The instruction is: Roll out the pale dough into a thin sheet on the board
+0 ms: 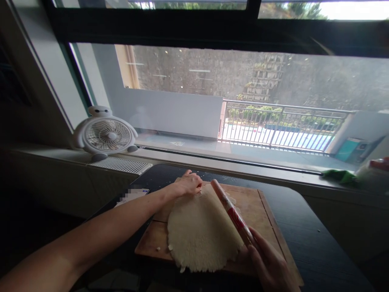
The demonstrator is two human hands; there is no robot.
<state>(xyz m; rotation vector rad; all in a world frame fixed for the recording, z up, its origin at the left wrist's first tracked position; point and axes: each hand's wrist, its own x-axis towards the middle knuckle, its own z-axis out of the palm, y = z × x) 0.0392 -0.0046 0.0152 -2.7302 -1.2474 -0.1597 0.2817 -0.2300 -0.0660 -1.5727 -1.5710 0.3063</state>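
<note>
A wide, flat sheet of pale dough (200,231) with a ragged edge lies across a wooden board (255,202). At its far edge, my left hand (191,183) has its fingers curled in against the dough, seemingly pinching the rim; the fingertips are partly hidden. My right hand (270,261) is wrapped round the near end of a rolling pin (234,215) with a red printed label. The pin slants along the dough's right side, its far end pointing toward the window. Scraps of dough show beyond the pin and near the board's left edge.
The board rests on a dark table (316,227). A paper or card (133,195) lies at the table's left edge. On the sill stand a white fan (111,136) at left and a green cloth-like item (340,176) at right. A large window is ahead.
</note>
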